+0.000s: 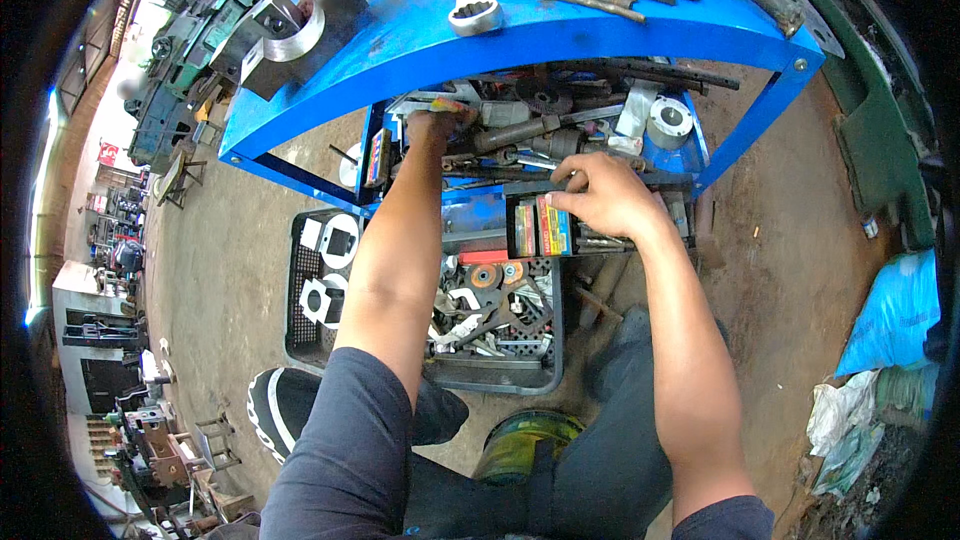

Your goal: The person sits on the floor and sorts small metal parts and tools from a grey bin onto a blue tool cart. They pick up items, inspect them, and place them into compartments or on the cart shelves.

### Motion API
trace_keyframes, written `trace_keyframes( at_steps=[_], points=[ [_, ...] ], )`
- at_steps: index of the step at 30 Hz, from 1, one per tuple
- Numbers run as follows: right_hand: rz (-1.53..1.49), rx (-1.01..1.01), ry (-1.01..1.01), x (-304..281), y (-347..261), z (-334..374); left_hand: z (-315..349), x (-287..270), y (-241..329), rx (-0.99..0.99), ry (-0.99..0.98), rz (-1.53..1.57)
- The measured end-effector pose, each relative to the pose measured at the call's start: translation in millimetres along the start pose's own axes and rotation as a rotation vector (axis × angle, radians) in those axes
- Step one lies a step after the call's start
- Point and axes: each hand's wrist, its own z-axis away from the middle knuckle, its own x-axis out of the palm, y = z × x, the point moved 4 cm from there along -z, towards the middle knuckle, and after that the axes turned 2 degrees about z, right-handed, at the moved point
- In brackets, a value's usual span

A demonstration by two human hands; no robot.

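Note:
My left hand (440,124) reaches onto the cluttered lower shelf of a blue workbench. Its fingers close around a small yellow-and-red box (452,104), partly hidden by the hand. Lower right, my right hand (608,196) hangs over a black tray (520,246), fingers curled and a gap showing between thumb and forefinger. The thumb tip is at the top edge of a small red, yellow and blue box (553,228) standing in that tray. Beside it is another small box (526,232). One more narrow colourful box (377,158) leans at the shelf's left side.
Metal bars, shafts and a round flanged part (669,123) crowd the shelf. On the blue bench top (400,60) lie a large ring spanner (473,15), several reamers or drills and a steel block (290,35). Below, a black crate (500,380) holds metal parts.

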Motion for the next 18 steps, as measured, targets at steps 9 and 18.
trace_keyframes(
  at_steps=[9, 18],
  points=[
    [0.322, 0.207, 0.097, 36.5, 13.7, -2.2, 117.4, -70.1, 14.6, -0.053, 0.182, 0.617],
    [0.539, 0.140, 0.242, 72.0, 5.1, 7.3, 274.0, -67.9, -6.9, 0.136, 0.044, 0.477]
  ],
)
